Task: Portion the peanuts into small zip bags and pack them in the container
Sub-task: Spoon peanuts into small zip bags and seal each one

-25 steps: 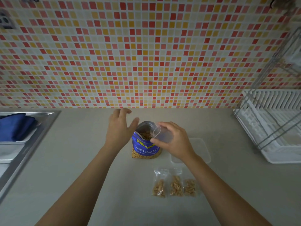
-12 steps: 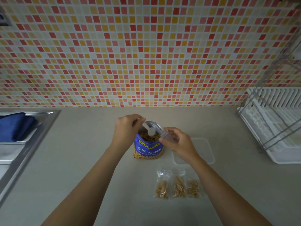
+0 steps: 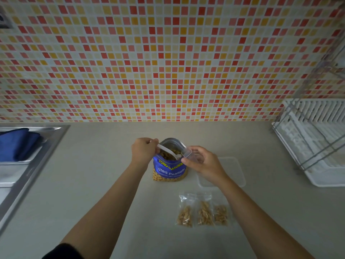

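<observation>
1. The handle of a white spoon (image 3: 167,151) is pinched in the curled fingers of the left hand (image 3: 143,149). Its bowl is sunk into the open mouth of the peanut pouch (image 3: 169,167), just to the right of that hand, so a scoop is judged to be in hand.
2. An empty small zip bag (image 3: 187,153) is gripped between the thumb and curled fingers of the right hand (image 3: 202,163). Its mouth is held at the pouch's rim, just beside the spoon's bowl, presumably so that the peanuts are carried only a short way and few are spilled.
3. The pouch is stood upright on the surface (image 3: 112,184) between the two hands, which leaves its mouth open to the spoon.
4. Three filled zip bags (image 3: 203,212) are laid in a row on the surface, nearer the person than the right hand and beside its forearm.
5. The clear container (image 3: 235,171) is set just to the right of the right hand, partly hidden by the wrist. No bags are seen in it, so packing is judged not yet begun.
</observation>
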The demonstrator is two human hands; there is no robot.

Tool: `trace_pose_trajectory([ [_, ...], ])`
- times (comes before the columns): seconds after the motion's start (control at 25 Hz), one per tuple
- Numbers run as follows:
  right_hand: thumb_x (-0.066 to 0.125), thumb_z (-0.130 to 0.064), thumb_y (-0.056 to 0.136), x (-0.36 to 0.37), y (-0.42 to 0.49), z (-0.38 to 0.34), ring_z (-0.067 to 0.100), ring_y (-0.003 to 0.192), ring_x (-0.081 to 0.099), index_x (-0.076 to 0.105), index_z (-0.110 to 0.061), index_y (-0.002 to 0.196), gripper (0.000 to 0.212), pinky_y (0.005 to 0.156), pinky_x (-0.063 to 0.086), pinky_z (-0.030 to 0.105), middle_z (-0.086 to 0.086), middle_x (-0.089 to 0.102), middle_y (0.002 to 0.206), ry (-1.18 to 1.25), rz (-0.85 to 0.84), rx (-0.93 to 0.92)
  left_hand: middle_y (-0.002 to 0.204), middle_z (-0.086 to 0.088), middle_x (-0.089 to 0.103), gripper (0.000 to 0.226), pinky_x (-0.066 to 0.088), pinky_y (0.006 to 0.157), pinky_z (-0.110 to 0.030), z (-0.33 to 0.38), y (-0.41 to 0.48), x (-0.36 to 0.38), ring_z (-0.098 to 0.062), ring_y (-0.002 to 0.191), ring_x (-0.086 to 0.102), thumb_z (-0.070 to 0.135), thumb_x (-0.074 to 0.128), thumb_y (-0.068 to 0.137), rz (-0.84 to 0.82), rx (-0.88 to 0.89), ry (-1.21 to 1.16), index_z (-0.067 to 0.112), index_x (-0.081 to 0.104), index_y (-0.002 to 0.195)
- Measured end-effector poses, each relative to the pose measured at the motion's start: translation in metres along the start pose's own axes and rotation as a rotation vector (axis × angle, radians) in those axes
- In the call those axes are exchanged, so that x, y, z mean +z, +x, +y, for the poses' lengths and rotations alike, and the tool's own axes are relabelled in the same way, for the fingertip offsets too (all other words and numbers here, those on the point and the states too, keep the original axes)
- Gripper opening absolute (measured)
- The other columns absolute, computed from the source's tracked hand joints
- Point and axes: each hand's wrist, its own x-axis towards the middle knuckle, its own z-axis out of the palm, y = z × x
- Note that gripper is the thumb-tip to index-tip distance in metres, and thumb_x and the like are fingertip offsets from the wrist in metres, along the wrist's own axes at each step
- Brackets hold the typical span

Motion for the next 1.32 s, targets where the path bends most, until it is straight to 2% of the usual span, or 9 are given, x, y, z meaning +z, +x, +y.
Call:
trace_pose_trajectory([
  [0.16, 0.077, -0.045, 0.066, -0.003, -0.004, -0.002, 0.005, 0.101, 0.063, 0.06, -0.028, 0.111, 0.051, 0.084, 0.052, 0.022, -0.009, 0.068, 0.108, -0.004, -0.034, -0.009, 0.061, -0.006, 0.061, 0.031, 0.053, 0.075, -0.034, -0.004, 0.001, -0.003, -0.018, 0.064, 0.055, 0.021, 0.052, 0.093, -0.018, -0.073, -0.117, 0.014, 0.065, 0.066],
  [0.36, 0.079, -0.04, 0.066, -0.006, -0.004, -0.012, -0.01, 0.093, 0.057, 0.059, -0.032, 0.112, 0.05, 0.074, 0.043, 0.003, -0.018, 0.063, 0.105, -0.089, 0.111, -0.058, 0.068, -0.008, 0.058, 0.024, 0.048, 0.06, -0.023, -0.011, 0.011, -0.015, -0.015, 0.064, 0.051, 0.022, 0.052, 0.093, 0.026, -0.197, -0.252, 0.003, 0.066, 0.09],
  [0.64, 0.077, -0.05, 0.064, 0.001, 0.005, -0.02, 0.007, 0.097, 0.057, 0.058, -0.022, 0.117, 0.062, 0.084, 0.048, 0.024, -0.008, 0.062, 0.111, -0.443, 0.143, -0.207, 0.07, -0.008, 0.057, 0.024, 0.046, 0.06, -0.023, -0.01, 0.027, -0.036, -0.015, 0.064, 0.051, 0.019, 0.053, 0.092, 0.084, -0.212, -0.345, -0.001, 0.065, 0.098],
  [0.76, 0.077, -0.048, 0.064, 0.011, 0.01, -0.023, 0.009, 0.095, 0.058, 0.059, -0.02, 0.117, 0.062, 0.082, 0.045, 0.021, -0.005, 0.063, 0.111, -0.451, 0.167, -0.193, 0.073, -0.007, 0.057, 0.023, 0.047, 0.064, -0.023, 0.005, 0.027, -0.049, -0.014, 0.067, 0.052, 0.02, 0.053, 0.092, 0.102, -0.17, -0.372, 0.002, 0.064, 0.101],
  [0.96, 0.076, -0.051, 0.062, 0.032, 0.013, -0.032, 0.004, 0.09, 0.057, 0.061, -0.022, 0.113, 0.061, 0.079, 0.044, 0.018, -0.01, 0.064, 0.103, -0.289, 0.24, -0.245, 0.071, -0.002, 0.063, 0.025, 0.05, 0.069, -0.027, 0.041, 0.001, -0.057, -0.013, 0.066, 0.058, 0.026, 0.052, 0.092, 0.068, 0.163, -0.163, 0.005, 0.066, 0.095],
  [1.08, 0.066, -0.06, 0.06, 0.041, 0.012, -0.037, 0.003, 0.084, 0.059, 0.062, -0.025, 0.111, 0.062, 0.075, 0.047, 0.016, -0.015, 0.061, 0.099, -0.17, 0.286, -0.244, 0.069, 0.001, 0.066, 0.022, 0.046, 0.062, -0.013, 0.06, -0.035, -0.058, -0.009, 0.063, 0.059, 0.027, 0.053, 0.091, 0.027, 0.693, 0.154, 0.011, 0.068, 0.088],
  [1.2, 0.07, -0.053, 0.065, 0.043, 0.015, -0.041, 0.003, 0.085, 0.062, 0.062, -0.032, 0.105, 0.046, 0.073, 0.052, 0.022, -0.015, 0.064, 0.1, -0.062, 0.301, -0.197, 0.074, 0.0, 0.068, 0.021, 0.038, 0.064, -0.004, 0.068, -0.058, -0.062, -0.001, 0.068, 0.05, 0.021, 0.056, 0.088, 0.058, 1.199, 0.335, 0.005, 0.069, 0.085],
  [1.24, 0.073, -0.047, 0.067, 0.042, 0.015, -0.041, 0.0, 0.084, 0.061, 0.061, -0.037, 0.102, 0.038, 0.071, 0.051, 0.02, -0.016, 0.065, 0.098, -0.018, 0.303, -0.167, 0.073, 0.002, 0.066, 0.02, 0.038, 0.064, -0.004, 0.07, -0.058, -0.065, -0.002, 0.067, 0.05, 0.019, 0.057, 0.088, 0.125, 1.229, 0.309, 0.004, 0.069, 0.084],
  [1.32, 0.078, -0.036, 0.07, 0.039, 0.013, -0.037, -0.007, 0.082, 0.059, 0.061, -0.035, 0.103, 0.037, 0.069, 0.049, 0.012, -0.017, 0.063, 0.1, 0.069, 0.321, -0.111, 0.072, 0.005, 0.063, 0.02, 0.043, 0.062, -0.011, 0.075, -0.049, -0.07, -0.008, 0.063, 0.056, 0.02, 0.058, 0.089, 0.255, 1.049, 0.185, 0.005, 0.07, 0.086],
])
